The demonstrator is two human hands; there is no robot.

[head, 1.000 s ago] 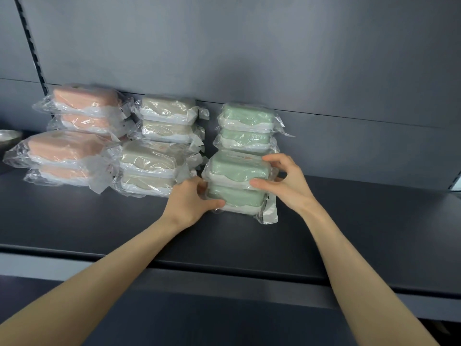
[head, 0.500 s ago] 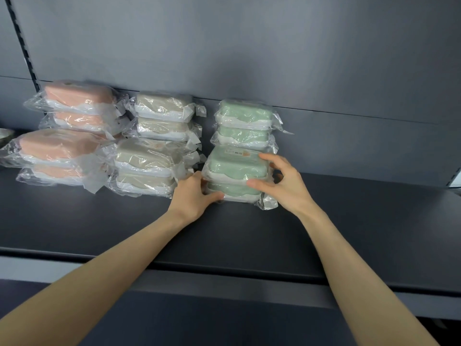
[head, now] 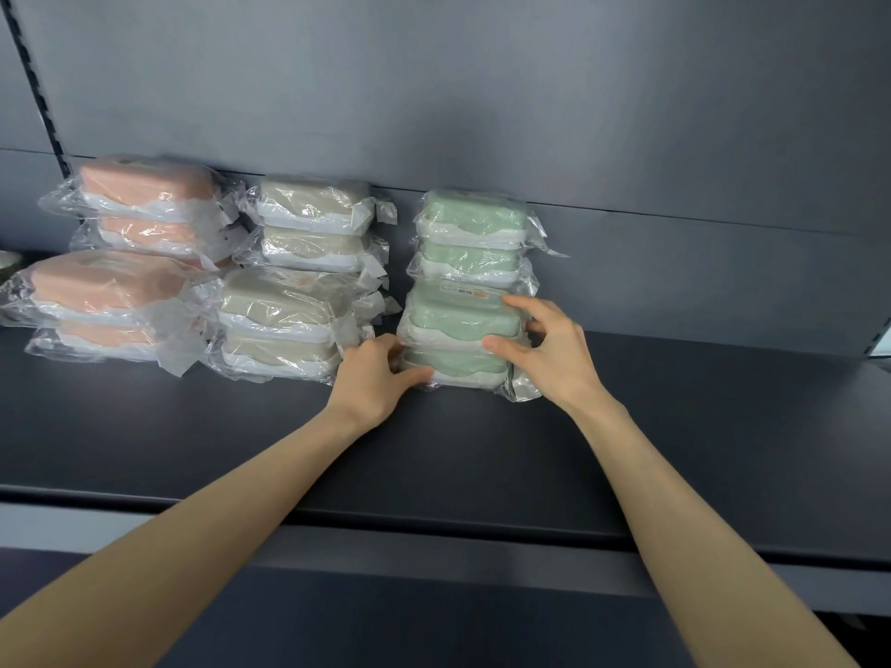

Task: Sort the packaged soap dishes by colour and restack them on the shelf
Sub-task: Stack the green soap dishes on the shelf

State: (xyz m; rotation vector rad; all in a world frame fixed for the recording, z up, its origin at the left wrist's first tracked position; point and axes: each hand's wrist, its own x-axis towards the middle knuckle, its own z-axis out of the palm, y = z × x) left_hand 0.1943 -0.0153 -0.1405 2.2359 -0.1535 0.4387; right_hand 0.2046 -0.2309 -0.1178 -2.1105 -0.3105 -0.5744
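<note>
— Fingers (head: pixel 526 305) of right hand (head: pixel 554 349) curled over front green stack (head: pixel 458 325), thumb pressed on its face; left hand (head: pixel 371 378) gripping its lower left corner.
— Moved since a second ago?
— Pushed back, now tight against rear green stack (head: pixel 470 233) on shelf (head: pixel 675 426). Probably completes green, beside beige stacks (head: pixel 289 301) and pink stacks (head: pixel 111 286).
— Arms?
— Both bare, stretched forward over shelf.

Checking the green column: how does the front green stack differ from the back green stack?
The left hand and right hand grip the front green stack; the back green stack is untouched. The front stack's top pack shows a printed label; the back's shows none. Both are two wrapped green dishes high.
</note>
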